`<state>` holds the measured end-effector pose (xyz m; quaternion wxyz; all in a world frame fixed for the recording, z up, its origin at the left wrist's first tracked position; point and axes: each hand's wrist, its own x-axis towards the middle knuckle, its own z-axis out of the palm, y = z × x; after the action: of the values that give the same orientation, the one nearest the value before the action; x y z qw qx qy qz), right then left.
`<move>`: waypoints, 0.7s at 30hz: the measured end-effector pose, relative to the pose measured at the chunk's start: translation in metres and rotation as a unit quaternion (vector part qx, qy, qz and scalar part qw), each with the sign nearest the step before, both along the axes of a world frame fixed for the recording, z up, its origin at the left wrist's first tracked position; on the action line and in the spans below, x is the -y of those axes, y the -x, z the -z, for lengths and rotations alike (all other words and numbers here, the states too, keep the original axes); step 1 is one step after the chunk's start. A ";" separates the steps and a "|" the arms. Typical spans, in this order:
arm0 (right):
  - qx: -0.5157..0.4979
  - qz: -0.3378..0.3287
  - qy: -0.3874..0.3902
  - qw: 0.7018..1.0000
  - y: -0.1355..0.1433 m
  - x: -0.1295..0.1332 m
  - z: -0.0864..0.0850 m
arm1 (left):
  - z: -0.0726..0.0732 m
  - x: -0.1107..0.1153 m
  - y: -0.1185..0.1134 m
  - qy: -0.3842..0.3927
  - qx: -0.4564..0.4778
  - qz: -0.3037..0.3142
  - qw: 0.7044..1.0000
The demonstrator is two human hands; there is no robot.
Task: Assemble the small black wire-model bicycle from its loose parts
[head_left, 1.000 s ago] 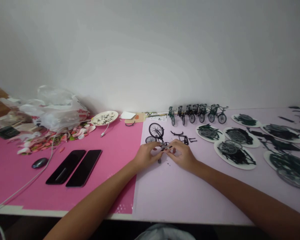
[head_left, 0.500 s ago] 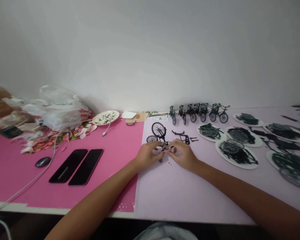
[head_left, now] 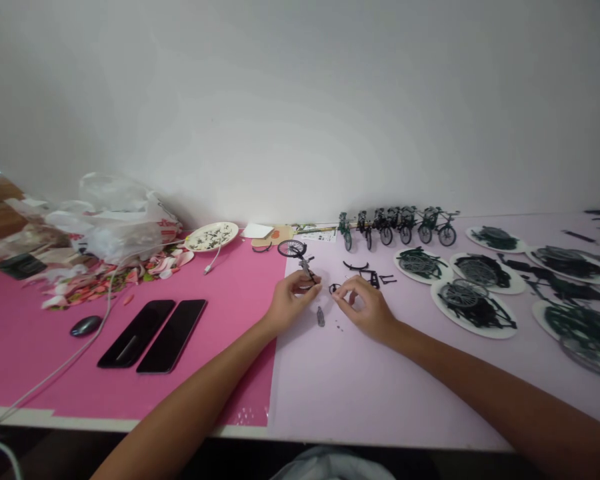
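Left hand (head_left: 286, 305): fingers are clamping on a toy bike (head_left: 305, 265) at the pink-lilac border of the surface (head_left: 380, 393). Right hand (head_left: 367, 308): fingertips are pinching close, any contents too small to tell. Hands, meeting at the bike a moment ago, are now standing apart, seemingly leaving its support to the left.

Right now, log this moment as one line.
left hand: holding partly assembled model bicycle | right hand: beside small black ring, contact unclear | model bicycles: upright in row by wall
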<state>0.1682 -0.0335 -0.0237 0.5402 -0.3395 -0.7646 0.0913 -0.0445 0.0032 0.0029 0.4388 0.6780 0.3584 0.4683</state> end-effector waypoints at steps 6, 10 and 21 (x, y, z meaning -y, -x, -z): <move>0.007 0.003 0.004 1.000 0.001 0.001 0.000 | -0.004 -0.006 0.002 0.105 0.096 -0.014 0.990; 0.011 -0.001 0.005 1.000 0.000 0.000 0.001 | -0.008 -0.005 0.004 0.145 0.121 -0.009 0.982; 0.020 0.002 0.013 1.000 -0.002 0.000 0.002 | -0.013 0.003 0.002 0.146 0.086 0.023 0.985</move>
<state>0.1698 -0.0331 -0.0257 0.5207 -0.3501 -0.7730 0.0932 -0.0464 0.0005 0.0162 0.5730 0.5718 0.3679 0.4576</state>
